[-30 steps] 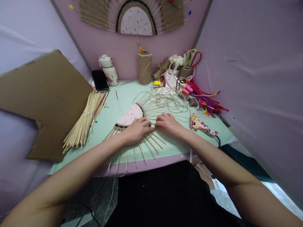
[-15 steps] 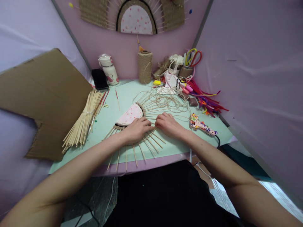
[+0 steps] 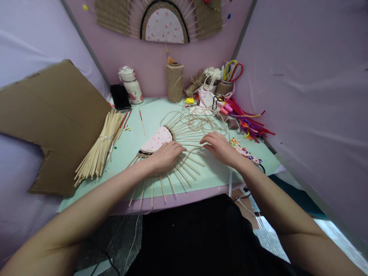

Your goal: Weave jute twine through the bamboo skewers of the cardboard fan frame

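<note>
A half-circle piece covered in spotted white fabric [image 3: 157,140], with brown and black edging, lies on the table. Thin wooden sticks [image 3: 162,188] fan out from its curved edge. My left hand [image 3: 168,156] rests over the piece, its fingers closed on the sticks at the right side; the fingertips partly hide the work there. To the right, my right hand [image 3: 220,148] is held over the stick ends, thumb and fingers bent around a strand of twine [image 3: 193,150] that runs back to the sticks by my left hand. More loose twine [image 3: 205,122] lies tangled behind.
A tied bundle of sticks [image 3: 100,147] and brown cardboard [image 3: 64,126] are on the left. Behind stand a bottle [image 3: 132,86], a phone [image 3: 120,96] and a twine spool [image 3: 174,82]. Pipe cleaners [image 3: 250,119] and a patterned glue gun [image 3: 247,152] lie at right.
My right hand has moved away to the right from beside my left hand, drawing the twine out between them. My left hand has stayed nearly in place on the sticks.
</note>
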